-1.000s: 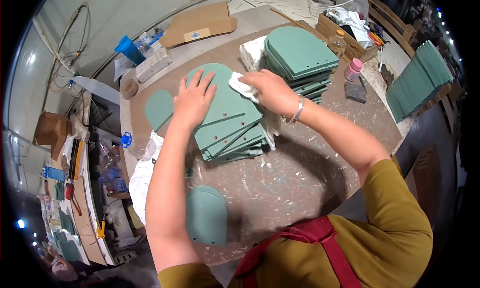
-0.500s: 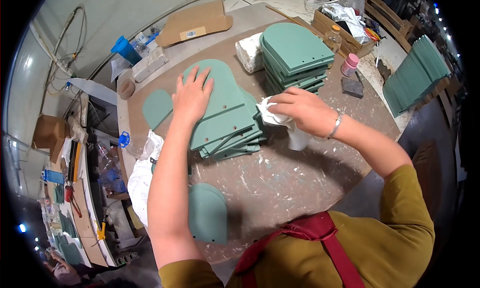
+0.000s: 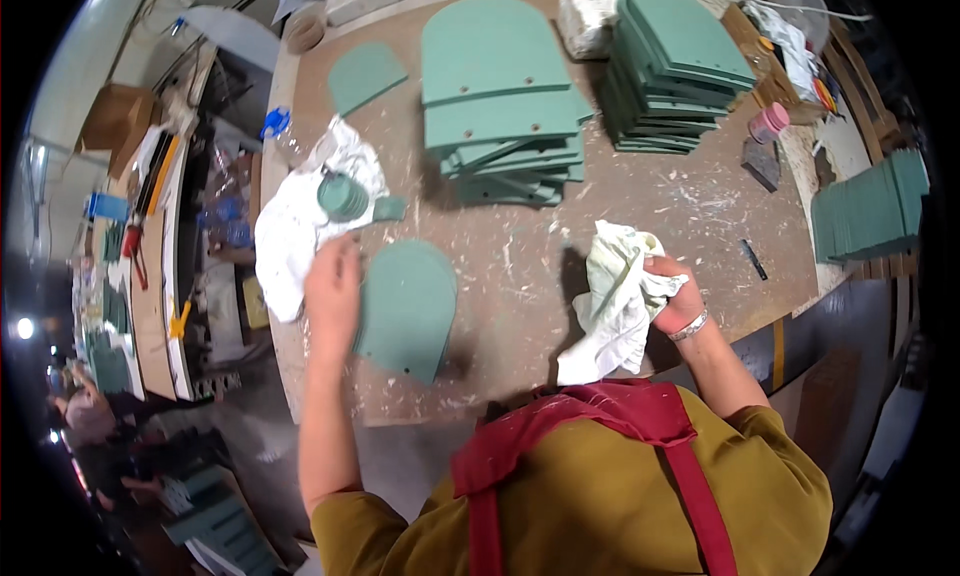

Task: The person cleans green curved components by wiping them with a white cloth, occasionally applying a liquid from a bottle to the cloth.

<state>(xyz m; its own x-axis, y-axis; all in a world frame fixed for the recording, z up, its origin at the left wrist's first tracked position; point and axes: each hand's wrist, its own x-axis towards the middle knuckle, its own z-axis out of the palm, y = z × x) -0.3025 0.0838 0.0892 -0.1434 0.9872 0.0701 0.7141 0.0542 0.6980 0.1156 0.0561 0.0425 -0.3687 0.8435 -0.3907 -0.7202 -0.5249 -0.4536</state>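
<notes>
My right hand point(image 3: 682, 294) is closed on a crumpled white cloth point(image 3: 617, 301) with faint greenish stains, which hangs over the table's front part. My left hand point(image 3: 335, 284) is slightly blurred, with fingers loosely stretched and nothing visible in them. It lies between a white rag point(image 3: 292, 241) and a green round-topped board point(image 3: 405, 306) near the front edge. On the rag rests a small green round container point(image 3: 342, 196), with a small green piece point(image 3: 389, 209) beside it. Farther back stands an uneven stack of green boards point(image 3: 490, 51) with small holes, untouched by either hand.
A second stack of green boards point(image 3: 665, 76) is at the back right, next to a white block point(image 3: 587, 24). A pink bottle point(image 3: 768, 123), a dark block point(image 3: 760, 166) and a thin black piece point(image 3: 754, 260) lie right. More boards point(image 3: 870, 211) stand beyond the edge.
My left hand has left the board stack and come nearer, down to the rag's side. My right hand has drawn the cloth back from the stack toward me. The view has shifted too.
</notes>
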